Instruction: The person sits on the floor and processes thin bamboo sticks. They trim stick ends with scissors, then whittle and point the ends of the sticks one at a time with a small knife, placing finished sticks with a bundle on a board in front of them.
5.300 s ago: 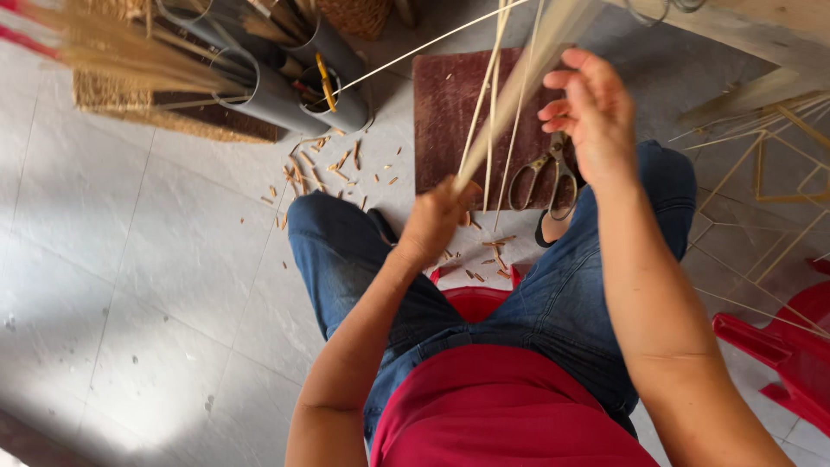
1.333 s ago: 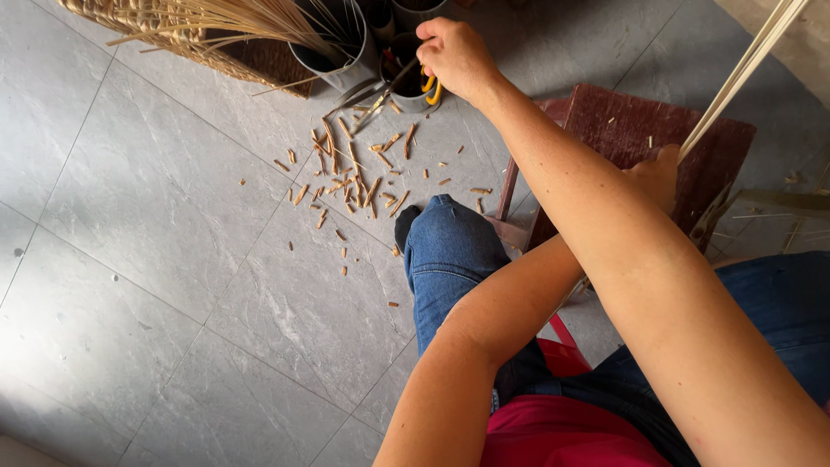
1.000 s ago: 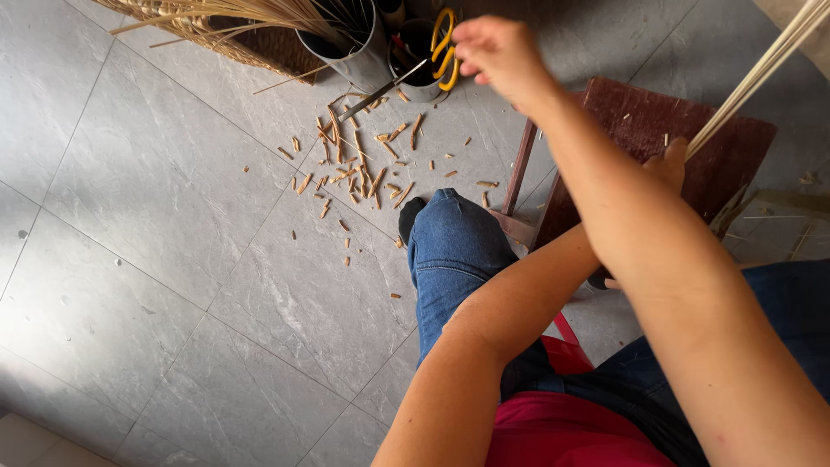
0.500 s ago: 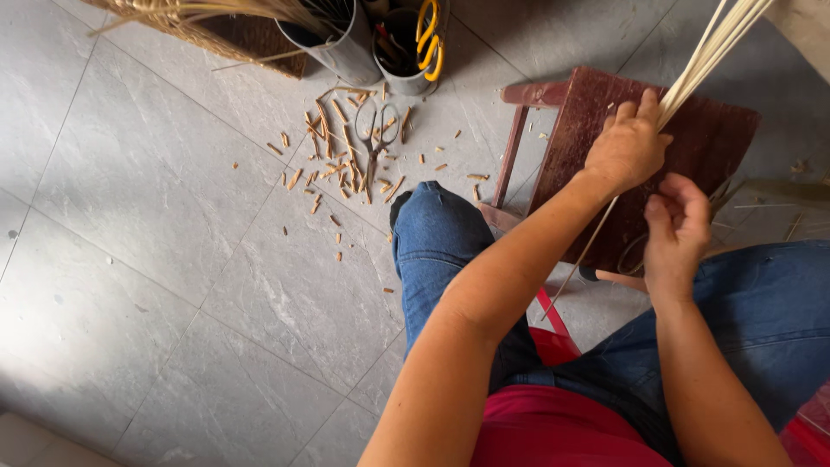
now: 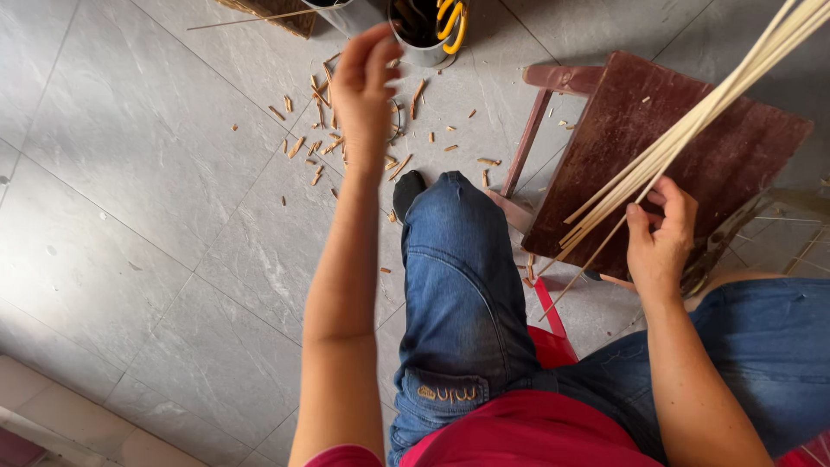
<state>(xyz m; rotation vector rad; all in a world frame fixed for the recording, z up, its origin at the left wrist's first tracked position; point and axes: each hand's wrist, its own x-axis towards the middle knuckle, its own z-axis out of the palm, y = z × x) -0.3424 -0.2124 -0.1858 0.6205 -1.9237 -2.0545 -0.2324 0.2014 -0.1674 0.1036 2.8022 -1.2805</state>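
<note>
Half a second back the left hand (image 5: 363,82) was at the strips over the stool; it has since swung out over the floor toward the cans, while the right hand (image 5: 661,233) has taken over the bundle. Nearest, a jeans-clad knee (image 5: 458,259) sits above a red seat (image 5: 549,342). Beside it the right hand is closed around the lower ends of the pale cane strips (image 5: 692,121), which rise slantwise across the dark red stool (image 5: 666,147) to the upper right corner. Farther out, the left hand hangs in the air with fingers loosely spread and curled, holding nothing. Cane offcuts (image 5: 320,143) litter the tiles (image 5: 130,216) below it. Beyond stands a metal can (image 5: 424,35) with yellow-handled scissors (image 5: 450,17).
</note>
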